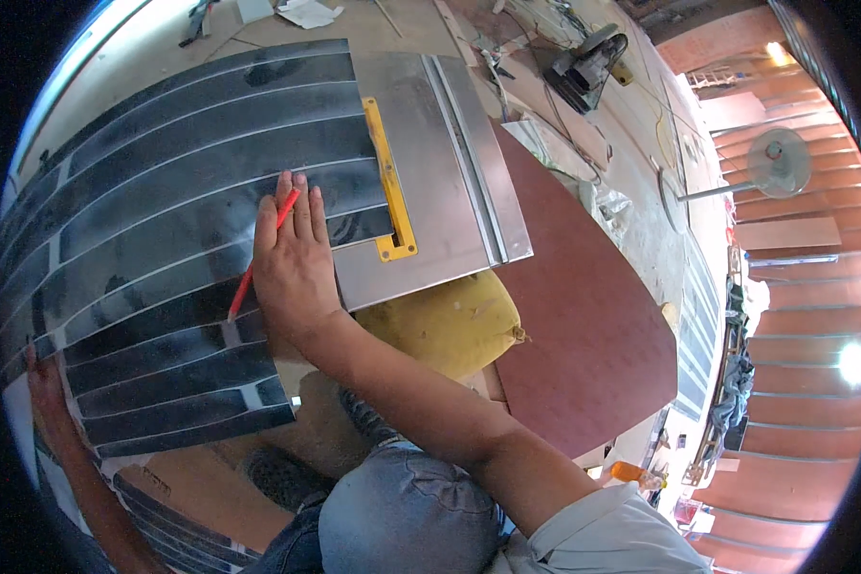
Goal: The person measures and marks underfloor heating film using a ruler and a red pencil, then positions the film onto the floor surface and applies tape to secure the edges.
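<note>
A dark panel with pale stripes [167, 206] lies over a bare metal saw table [429, 153], which has a yellow insert plate [389, 182] and a long groove. My right hand [297, 258] lies on the panel near the insert, fingers stretched forward. A red pencil [244, 287] sits slantwise between its fingers. At the far left, my left hand [48, 392] is at the panel's near left corner; part of it is hidden by the panel's edge, with the visible fingers closed on that edge.
A yellow bulging object [445, 320] sits under the saw table, beside a large reddish-brown board [584, 316]. Farther off are a power saw [588, 72] on the floor and a standing fan [778, 163]. An orange bottle [636, 474] lies at the right. My bent knee [407, 512] is close below.
</note>
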`<state>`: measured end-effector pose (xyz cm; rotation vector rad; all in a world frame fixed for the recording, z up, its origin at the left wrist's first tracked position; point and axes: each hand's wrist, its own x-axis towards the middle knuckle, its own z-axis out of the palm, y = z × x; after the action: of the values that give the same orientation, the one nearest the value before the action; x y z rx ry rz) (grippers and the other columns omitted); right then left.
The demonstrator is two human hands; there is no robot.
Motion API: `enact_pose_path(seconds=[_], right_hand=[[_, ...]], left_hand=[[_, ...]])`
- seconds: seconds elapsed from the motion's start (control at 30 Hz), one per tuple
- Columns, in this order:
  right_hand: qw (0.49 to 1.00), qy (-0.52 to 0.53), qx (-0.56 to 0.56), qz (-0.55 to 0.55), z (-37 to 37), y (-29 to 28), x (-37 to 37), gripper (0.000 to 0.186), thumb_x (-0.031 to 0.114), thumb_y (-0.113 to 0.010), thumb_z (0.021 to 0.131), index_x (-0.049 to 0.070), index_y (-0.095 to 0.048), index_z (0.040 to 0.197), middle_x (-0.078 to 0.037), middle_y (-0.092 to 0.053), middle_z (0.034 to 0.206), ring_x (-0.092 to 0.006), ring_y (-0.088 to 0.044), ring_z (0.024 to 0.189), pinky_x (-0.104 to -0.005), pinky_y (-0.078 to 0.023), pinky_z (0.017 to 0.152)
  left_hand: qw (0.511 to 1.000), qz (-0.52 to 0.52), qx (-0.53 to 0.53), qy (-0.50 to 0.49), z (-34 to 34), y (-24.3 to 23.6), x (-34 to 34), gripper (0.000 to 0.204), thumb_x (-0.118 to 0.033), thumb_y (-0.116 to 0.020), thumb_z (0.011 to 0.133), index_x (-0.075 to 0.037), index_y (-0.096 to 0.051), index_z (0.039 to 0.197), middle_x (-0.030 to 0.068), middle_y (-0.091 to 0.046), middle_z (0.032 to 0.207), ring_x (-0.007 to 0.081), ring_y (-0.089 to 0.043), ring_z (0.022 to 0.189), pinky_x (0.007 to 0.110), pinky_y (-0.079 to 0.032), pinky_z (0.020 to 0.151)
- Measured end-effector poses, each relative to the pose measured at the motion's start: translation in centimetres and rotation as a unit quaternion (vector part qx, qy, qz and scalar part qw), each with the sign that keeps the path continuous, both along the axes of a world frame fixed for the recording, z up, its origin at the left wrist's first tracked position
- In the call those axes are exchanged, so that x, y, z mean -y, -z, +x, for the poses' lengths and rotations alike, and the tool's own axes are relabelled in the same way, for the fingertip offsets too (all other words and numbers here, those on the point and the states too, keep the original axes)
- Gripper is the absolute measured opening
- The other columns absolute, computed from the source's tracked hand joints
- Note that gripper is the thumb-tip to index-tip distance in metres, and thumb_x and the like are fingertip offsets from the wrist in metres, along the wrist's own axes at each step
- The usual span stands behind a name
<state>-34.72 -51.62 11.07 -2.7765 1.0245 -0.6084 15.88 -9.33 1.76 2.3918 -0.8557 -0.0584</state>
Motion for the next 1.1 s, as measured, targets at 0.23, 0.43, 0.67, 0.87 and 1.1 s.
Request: enact_pose_path(seconds=[0.23, 0.43, 0.67, 0.87, 1.1], right_hand=[[1.000, -0.010, 0.008, 0.004, -1.0, -0.6, -0.9, 0.049, 0.014, -0.045, 0.095, -0.015, -0.041, 0.134, -0.041, -0.028, 0.151, -0.0514, -0.026, 0.145, -0.0547, -0.015, 0.122], [1.000, 0.004, -0.017, -0.007, -1.7, -0.3, -1.3, 0.048, 0.016, -0.043, 0.095, -0.013, -0.043, 0.134, -0.038, -0.033, 0.150, -0.0488, -0.029, 0.145, -0.0536, -0.017, 0.122], [0.999, -0.011, 0.034, -0.006, -1.6, -0.8, -2.2, 0.047, 0.010, -0.053, 0.091, -0.014, -0.042, 0.130, -0.040, -0.036, 0.147, -0.0489, -0.034, 0.142, -0.0529, -0.020, 0.121], [0.999, 0.002, -0.016, -0.032, -3.2, 0.3, -2.1, 0.048, 0.016, -0.046, 0.093, -0.013, -0.045, 0.131, -0.040, -0.036, 0.147, -0.0500, -0.033, 0.142, -0.0543, -0.021, 0.121], [0.998, -0.004, 0.063, 0.008, -1.8, -0.2, -3.0, 0.045, 0.007, -0.050, 0.090, -0.015, -0.044, 0.129, -0.041, -0.037, 0.145, -0.0502, -0.037, 0.140, -0.0539, -0.023, 0.120]], left_hand=[[0.998, 0.051, 0.037, -0.017, -5.0, -3.6, 1.0, 0.049, -0.034, -0.046, 0.103, -0.006, -0.051, 0.142, 0.0203, -0.064, 0.120, 0.0333, -0.063, 0.101, 0.039, -0.049, 0.088], [0.996, 0.006, 0.060, -0.070, -10.9, -6.6, 4.3, 0.046, -0.036, -0.050, 0.102, -0.004, -0.060, 0.133, 0.0245, -0.067, 0.117, 0.0372, -0.065, 0.099, 0.039, -0.050, 0.084], [0.995, 0.025, -0.042, -0.084, -2.9, -5.8, -1.3, 0.041, -0.027, -0.061, 0.098, -0.001, -0.062, 0.130, 0.0187, -0.072, 0.104, 0.0228, -0.066, 0.089, 0.034, -0.050, 0.079], [0.998, -0.012, -0.008, -0.061, -7.1, -2.0, 1.3, 0.041, -0.026, -0.062, 0.098, -0.003, -0.061, 0.133, 0.0132, -0.071, 0.111, 0.0224, -0.064, 0.099, 0.030, -0.047, 0.090], [0.995, -0.001, -0.082, -0.063, -2.3, -2.7, -4.2, 0.045, -0.024, -0.059, 0.099, -0.001, -0.055, 0.138, 0.0133, -0.065, 0.126, 0.0229, -0.059, 0.113, 0.032, -0.043, 0.099]])
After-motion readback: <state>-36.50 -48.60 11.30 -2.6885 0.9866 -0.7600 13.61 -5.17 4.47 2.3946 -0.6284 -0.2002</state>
